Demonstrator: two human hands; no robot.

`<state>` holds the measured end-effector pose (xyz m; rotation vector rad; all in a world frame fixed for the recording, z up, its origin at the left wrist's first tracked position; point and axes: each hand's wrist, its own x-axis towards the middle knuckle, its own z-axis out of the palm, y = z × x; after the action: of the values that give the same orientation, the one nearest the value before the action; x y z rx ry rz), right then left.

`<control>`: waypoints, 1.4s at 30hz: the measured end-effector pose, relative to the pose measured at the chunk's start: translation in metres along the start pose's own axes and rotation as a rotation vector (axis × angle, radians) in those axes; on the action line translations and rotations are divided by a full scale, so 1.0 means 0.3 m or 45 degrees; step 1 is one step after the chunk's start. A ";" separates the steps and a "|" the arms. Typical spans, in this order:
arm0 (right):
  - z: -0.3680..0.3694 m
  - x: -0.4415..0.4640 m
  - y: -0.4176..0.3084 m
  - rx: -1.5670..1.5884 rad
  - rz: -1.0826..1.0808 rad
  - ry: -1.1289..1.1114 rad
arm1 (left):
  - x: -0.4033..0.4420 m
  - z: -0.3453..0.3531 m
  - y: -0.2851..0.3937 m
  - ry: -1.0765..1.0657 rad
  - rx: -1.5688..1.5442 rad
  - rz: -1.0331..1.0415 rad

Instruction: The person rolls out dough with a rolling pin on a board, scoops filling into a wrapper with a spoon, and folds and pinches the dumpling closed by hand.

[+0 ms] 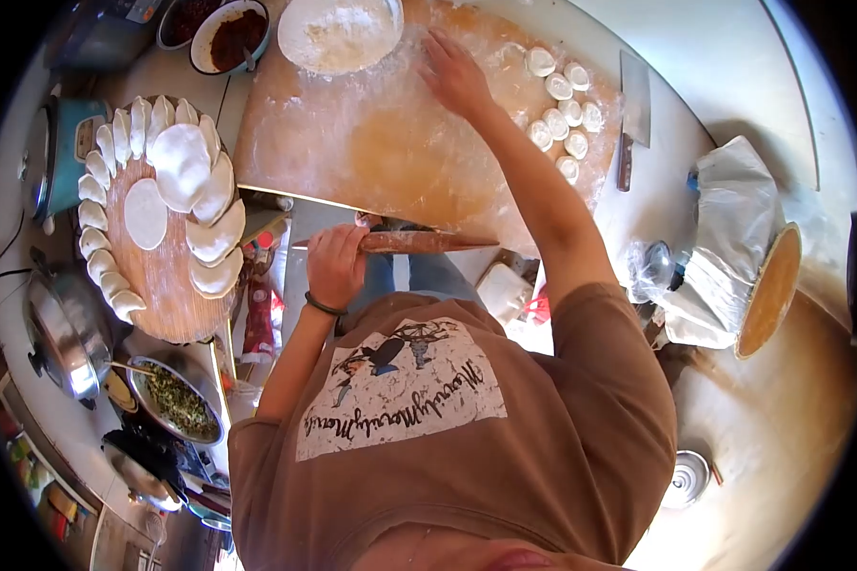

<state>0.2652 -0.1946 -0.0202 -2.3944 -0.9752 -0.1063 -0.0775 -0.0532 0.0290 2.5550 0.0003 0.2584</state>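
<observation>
My left hand (336,265) is closed round one end of a tapered wooden rolling pin (419,241), held at the near edge of the floured board (390,143). Over the far part of that board, my right hand (452,74) is open, its fingers apart, just right of a white bowl of flour (341,33). Several small flattened dough pieces (555,128) lie on the board's right side. At the left, folded dumplings (216,233) ring a round wooden board (167,285), with a flat dough wrapper (146,215) near its middle and overlapping wrappers (182,164) beside it.
A cleaver (635,119) lies right of the board. Two filling bowls, one dark red (233,43), stand at the back left. A bowl of chopped greens (173,400) and a metal pot (65,333) are at the lower left. A plastic-covered item (733,243) stands at right.
</observation>
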 end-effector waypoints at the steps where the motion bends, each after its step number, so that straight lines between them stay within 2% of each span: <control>1: 0.023 -0.016 -0.017 -0.038 -0.150 -0.065 | -0.001 -0.002 0.000 -0.003 0.016 0.015; 3: 0.051 -0.049 -0.057 -0.129 -0.439 -0.172 | 0.005 -0.006 -0.007 0.009 0.012 0.015; 6: -0.070 -0.295 -0.100 0.161 -0.758 -0.460 | -0.008 -0.003 0.008 0.034 0.003 -0.020; 9: -0.150 -0.453 -0.018 0.315 -0.411 -0.549 | -0.024 0.000 -0.017 0.046 -0.001 -0.040; 12: -0.164 -0.344 -0.002 -0.136 -0.239 -0.192 | -0.042 0.017 -0.007 0.013 -0.016 -0.071; 13: -0.134 -0.355 -0.045 -0.128 -0.276 -0.160 | -0.030 0.019 -0.004 0.011 -0.006 -0.078; 16: -0.125 -0.405 -0.150 -0.020 -0.547 -0.383 | -0.010 0.014 0.011 0.005 -0.026 -0.082; 19: -0.154 -0.485 -0.055 0.342 -0.365 -0.365 | 0.001 0.030 0.010 0.039 -0.004 -0.064; 21: -0.285 -0.504 -0.027 0.113 0.140 0.052 | 0.009 0.035 0.017 0.036 -0.021 -0.056; 22: -0.353 -0.499 -0.007 -0.162 0.328 0.132 | 0.011 0.037 0.020 0.037 -0.024 -0.058; 24: -0.388 -0.541 0.049 -0.541 0.281 0.195 | 0.017 0.048 0.025 0.053 -0.051 -0.048; 27: -0.308 -0.602 -0.003 -0.308 0.332 0.185 | 0.022 0.055 0.028 0.049 -0.061 -0.034; 30: -0.249 -0.599 -0.055 -0.060 0.014 -0.025 | 0.024 0.061 0.024 0.042 -0.059 -0.025; 34: -0.210 -0.474 -0.097 -0.001 -0.390 -0.149 | 0.028 0.058 0.028 0.024 -0.045 -0.010; 37: -0.200 -0.437 -0.162 0.103 0.162 0.151 | 0.026 0.048 0.035 0.033 -0.018 -0.006; 40: -0.192 -0.427 -0.167 -0.243 0.072 0.105 | 0.020 0.048 0.040 0.051 -0.011 -0.038; 42: -0.219 -0.407 -0.188 -0.082 0.251 -0.166 | 0.016 0.049 0.037 0.061 -0.017 -0.046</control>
<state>0.1462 -0.2715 0.0287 -2.5688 -0.7976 0.0931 -0.0705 -0.0701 0.0237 2.5323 0.0630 0.3042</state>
